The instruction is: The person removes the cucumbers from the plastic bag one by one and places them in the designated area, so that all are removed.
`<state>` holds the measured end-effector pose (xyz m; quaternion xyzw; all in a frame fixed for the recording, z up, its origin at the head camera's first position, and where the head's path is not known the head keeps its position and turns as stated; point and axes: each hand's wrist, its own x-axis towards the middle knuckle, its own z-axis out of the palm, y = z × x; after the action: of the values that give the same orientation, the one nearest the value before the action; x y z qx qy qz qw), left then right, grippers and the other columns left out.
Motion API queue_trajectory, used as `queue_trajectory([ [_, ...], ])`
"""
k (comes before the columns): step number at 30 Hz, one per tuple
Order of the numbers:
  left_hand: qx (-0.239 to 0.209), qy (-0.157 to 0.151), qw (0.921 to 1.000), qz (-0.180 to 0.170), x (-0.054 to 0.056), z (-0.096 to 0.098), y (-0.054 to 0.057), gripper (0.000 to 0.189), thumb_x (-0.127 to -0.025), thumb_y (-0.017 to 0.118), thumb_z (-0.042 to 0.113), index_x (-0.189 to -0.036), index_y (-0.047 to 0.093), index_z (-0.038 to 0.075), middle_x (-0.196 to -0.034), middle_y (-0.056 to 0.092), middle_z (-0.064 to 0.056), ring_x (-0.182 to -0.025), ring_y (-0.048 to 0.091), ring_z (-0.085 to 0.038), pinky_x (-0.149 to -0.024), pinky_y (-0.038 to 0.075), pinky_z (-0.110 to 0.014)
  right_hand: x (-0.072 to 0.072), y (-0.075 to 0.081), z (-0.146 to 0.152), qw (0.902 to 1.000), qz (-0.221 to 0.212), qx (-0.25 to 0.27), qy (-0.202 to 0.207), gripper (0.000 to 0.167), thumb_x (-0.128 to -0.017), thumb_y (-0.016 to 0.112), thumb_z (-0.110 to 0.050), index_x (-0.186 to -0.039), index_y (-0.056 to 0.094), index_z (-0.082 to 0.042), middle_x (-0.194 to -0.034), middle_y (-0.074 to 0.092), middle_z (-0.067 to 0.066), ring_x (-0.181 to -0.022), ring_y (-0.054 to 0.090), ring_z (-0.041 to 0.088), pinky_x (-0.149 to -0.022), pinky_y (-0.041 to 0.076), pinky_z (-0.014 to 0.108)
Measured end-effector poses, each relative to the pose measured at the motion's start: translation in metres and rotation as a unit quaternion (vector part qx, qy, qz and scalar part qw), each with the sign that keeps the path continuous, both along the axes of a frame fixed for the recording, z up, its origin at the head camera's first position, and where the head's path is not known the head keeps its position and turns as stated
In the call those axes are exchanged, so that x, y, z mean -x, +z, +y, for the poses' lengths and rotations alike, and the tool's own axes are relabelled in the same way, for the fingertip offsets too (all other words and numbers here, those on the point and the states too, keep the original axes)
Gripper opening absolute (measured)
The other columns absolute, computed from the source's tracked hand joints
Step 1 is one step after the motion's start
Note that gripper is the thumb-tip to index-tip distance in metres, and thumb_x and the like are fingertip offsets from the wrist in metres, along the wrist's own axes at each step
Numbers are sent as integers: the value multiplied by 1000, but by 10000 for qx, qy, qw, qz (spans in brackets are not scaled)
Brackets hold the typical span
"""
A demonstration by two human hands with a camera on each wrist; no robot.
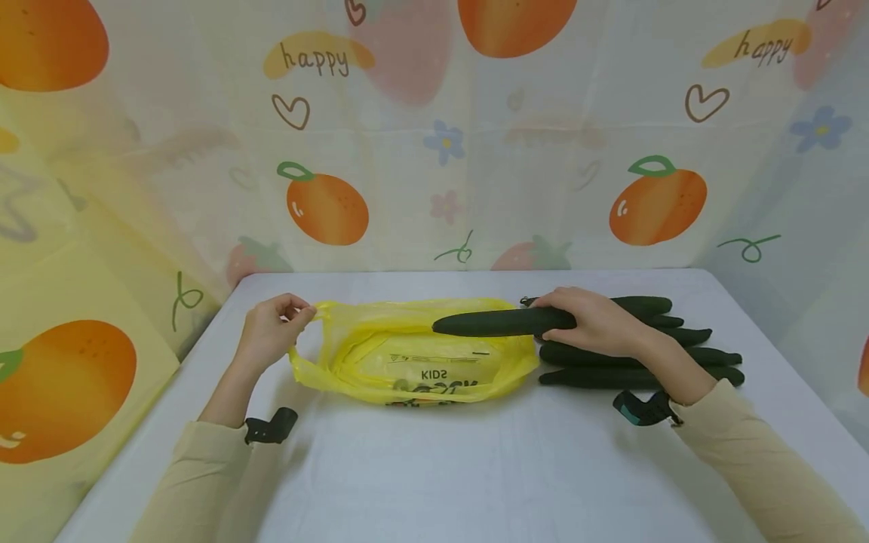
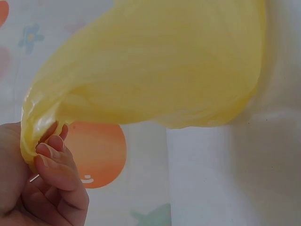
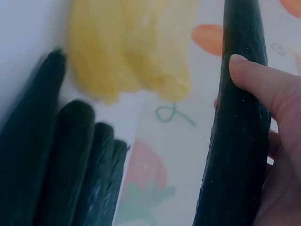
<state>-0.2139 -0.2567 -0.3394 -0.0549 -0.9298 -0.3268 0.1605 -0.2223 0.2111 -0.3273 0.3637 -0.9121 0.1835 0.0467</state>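
A yellow plastic bag (image 1: 434,366) with dark printing lies in the middle of the table, its mouth spread wide. My left hand (image 1: 273,332) pinches the bag's handle at its left end; in the left wrist view the yellow film (image 2: 155,66) stretches away from the curled fingers (image 2: 59,174). With my right hand (image 1: 597,320) I grip a long dark green cucumber (image 1: 502,322) near one end. Its free end points left, above the bag's opening. In the right wrist view the thumb presses along the cucumber (image 3: 237,122).
Several more cucumbers (image 1: 638,377) lie side by side on the right of the white-covered table (image 1: 421,475), just beyond the bag's right end. A printed fruit curtain (image 1: 407,151) hangs behind the table and along both sides.
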Motion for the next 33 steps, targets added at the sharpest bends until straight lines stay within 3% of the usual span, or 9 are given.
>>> queue_trajectory([
  [3, -13, -27, 10000, -12, 0, 0, 0, 19, -88, 61, 23, -85, 65, 5, -65, 57, -6, -47, 47, -6, -42, 38, -23, -5, -3, 12, 9999, 83, -63, -85, 40, -81, 70, -23, -118, 58, -12, -105, 60, -1, -92, 54, 14, -82, 47, 37],
  [11, 0, 22, 10000, -88, -1, 0, 0, 18, -89, 60, 24, -85, 64, 6, -65, 56, -5, -46, 47, -8, -42, 39, -24, -18, -11, 39, 9991, 370, 81, -189, 41, -79, 72, -19, -117, 58, -12, -110, 62, 1, -105, 56, 23, -89, 45, 43],
  [16, -11, 10, 10000, -59, -1, 0, 0, 19, -89, 60, 24, -86, 64, 6, -65, 56, -6, -46, 46, -7, -41, 38, -23, -26, -15, 50, 9969, 746, 231, -92, 40, -77, 74, -15, -114, 59, -13, -108, 62, -4, -98, 57, 16, -81, 47, 36],
  [21, 27, 32, 10000, -40, 0, -1, 2, 19, -89, 60, 24, -86, 64, 6, -66, 56, -6, -46, 45, -7, -42, 37, -23, -33, -20, 59, 9961, 820, 301, -116, 44, -74, 76, -13, -114, 59, -16, -106, 60, -11, -92, 52, 5, -77, 43, 23],
  [33, -33, 57, 9999, -101, -1, -2, 1, 20, -89, 60, 25, -85, 64, 5, -66, 55, -5, -51, 47, -10, -43, 38, -24, -52, -36, 75, 9959, 829, 298, -207, 49, -68, 79, -11, -112, 60, -20, -102, 58, -15, -90, 51, 3, -73, 44, 22],
])
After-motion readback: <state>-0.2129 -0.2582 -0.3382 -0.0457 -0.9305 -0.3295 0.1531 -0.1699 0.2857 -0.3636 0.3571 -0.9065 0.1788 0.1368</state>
